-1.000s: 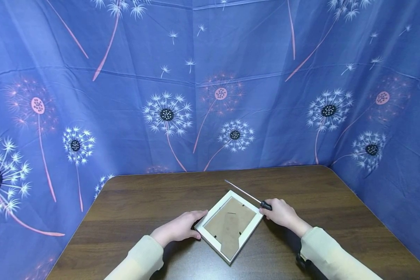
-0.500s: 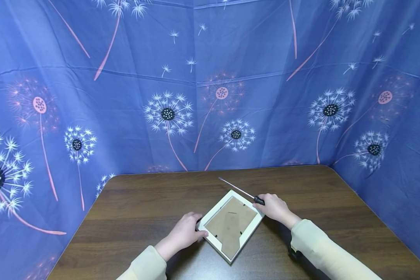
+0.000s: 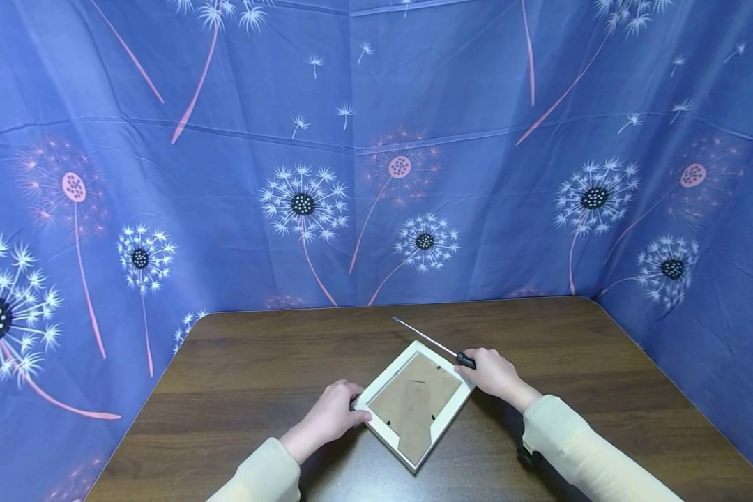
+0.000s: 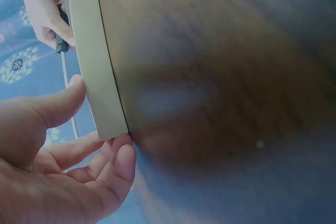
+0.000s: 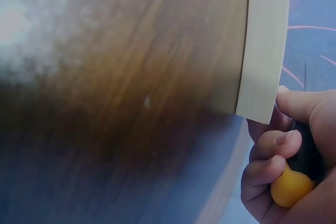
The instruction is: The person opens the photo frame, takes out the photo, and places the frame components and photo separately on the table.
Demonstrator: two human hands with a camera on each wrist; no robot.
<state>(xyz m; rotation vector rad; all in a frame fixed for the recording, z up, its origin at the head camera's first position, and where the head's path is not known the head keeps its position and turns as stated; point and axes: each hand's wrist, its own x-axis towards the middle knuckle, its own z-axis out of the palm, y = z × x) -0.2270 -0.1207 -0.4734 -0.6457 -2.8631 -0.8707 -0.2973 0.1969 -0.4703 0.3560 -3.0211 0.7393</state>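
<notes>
A picture frame (image 3: pixel 384 435) lies back side up on the table, turned at an angle, its brown backing board (image 3: pixel 414 397) showing between pale borders. My left hand (image 3: pixel 332 413) grips its left corner, thumb on the upper face and fingertips at the corner's edge in the left wrist view. At the right corner is my right hand (image 3: pixel 492 374), fingers curled round the black and yellow handle (image 5: pixel 292 187) of a screwdriver (image 3: pixel 465 360). That hand's thumb also touches the frame's edge (image 5: pixel 262 45). The screwdriver's thin shaft points to the far left, past the frame's top corner.
Small dark tabs (image 3: pixel 433 417) sit along the inner edge of the frame's border. Brown wood-grain table (image 3: pixel 257 362) surrounds the frame. Behind and beside it hangs a blue cloth (image 3: pixel 238 209) with dandelion prints. A dark object (image 3: pixel 526 457) shows under the right sleeve.
My left hand has moved right, its thumb now over the frame's corner. My right hand and the screwdriver have shifted slightly left. The frame has barely moved.
</notes>
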